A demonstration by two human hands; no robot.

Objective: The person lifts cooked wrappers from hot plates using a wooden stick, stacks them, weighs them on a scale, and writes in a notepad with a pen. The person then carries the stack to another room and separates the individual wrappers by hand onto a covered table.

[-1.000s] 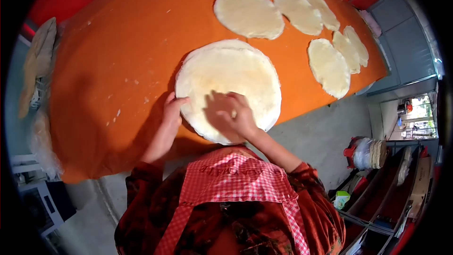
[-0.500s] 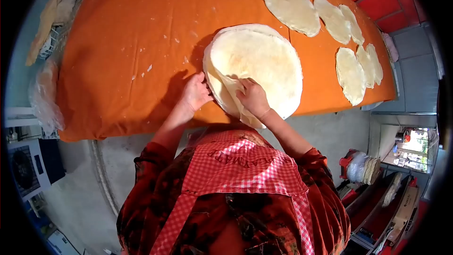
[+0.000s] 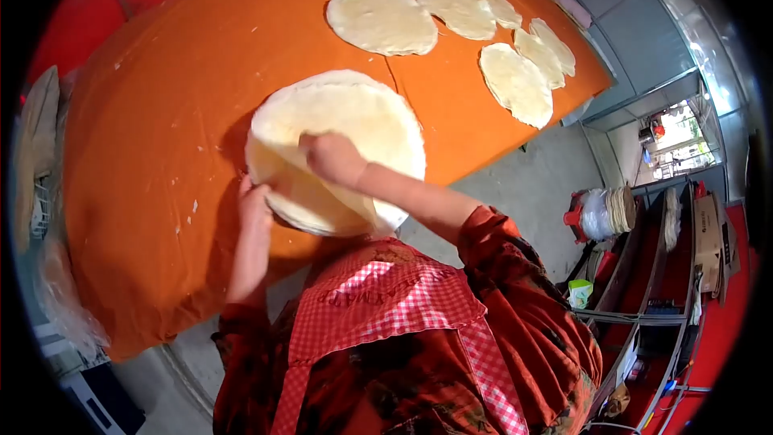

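A stack of round, pale flatbreads (image 3: 366, 117) lies on the orange cloth in front of me. My right hand (image 3: 334, 159) is closed on the lifted edge of the top flatbread and is slightly blurred. That sheet is peeled up at its left side, and its raised flap shades the layers below. Beside the stack's lower left edge is my left hand (image 3: 254, 211), its thumb and fingers apart and the fingertips at the rim. Whether it presses on the lower layers is hard to make out.
The orange cloth (image 3: 161, 105) covers a wide table and bears flour crumbs. Several thin flatbreads (image 3: 382, 20) lie spread at its far right. Clear plastic (image 3: 68, 290) hangs at the left edge. A shelf rack (image 3: 644, 318) stands on the right, below a bagged flatbread stack (image 3: 604, 213).
My right hand has drawn the top flatbread's edge further up and across the stack. The left hand stays by the rim. My view has turned, shifting the table leftward.
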